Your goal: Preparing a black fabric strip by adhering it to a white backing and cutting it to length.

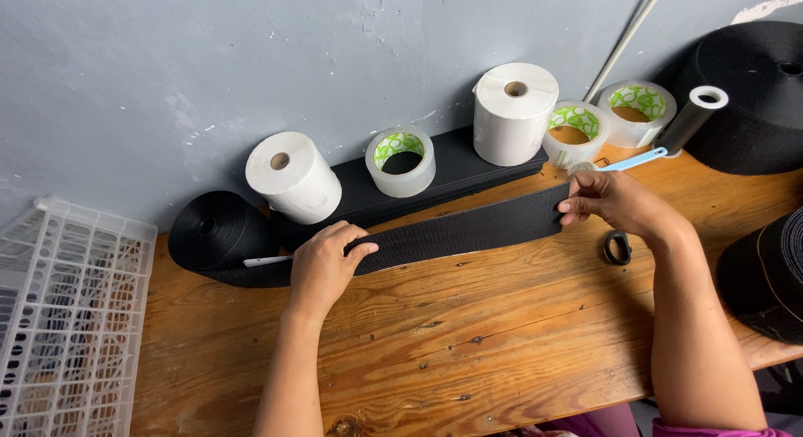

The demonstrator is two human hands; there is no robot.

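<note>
So the right hand [615,201] has the free end of a wide black elastic strip [468,230] pinched between thumb and fingertips, closed tight on the edge of it. The left hand [324,265] is flat on the same strip further back, fingers curled over the top edge and thumb tucked underneath, so it's pressing and lightly gripping rather than pinching. The strip runs stretched out between the two hands, lying across a wooden table [468,353], and it feeds off a black roll [216,230] sitting at the left end by the wall.

Right behind the strip there's a flat black board [443,173] leaning along the wall with stuff on it: two white paper rolls [293,176] and a clear tape roll with a green core [401,161]. Two more tape rolls [606,119] like that sit further right, next to a blue-handled tool [637,159] and a grey tube [694,115]. A small pair of black scissors [617,246] lies just beside the right wrist. Big black spools [753,94] are off in the right corner, and a white plastic crate [71,320] is at the left.
</note>
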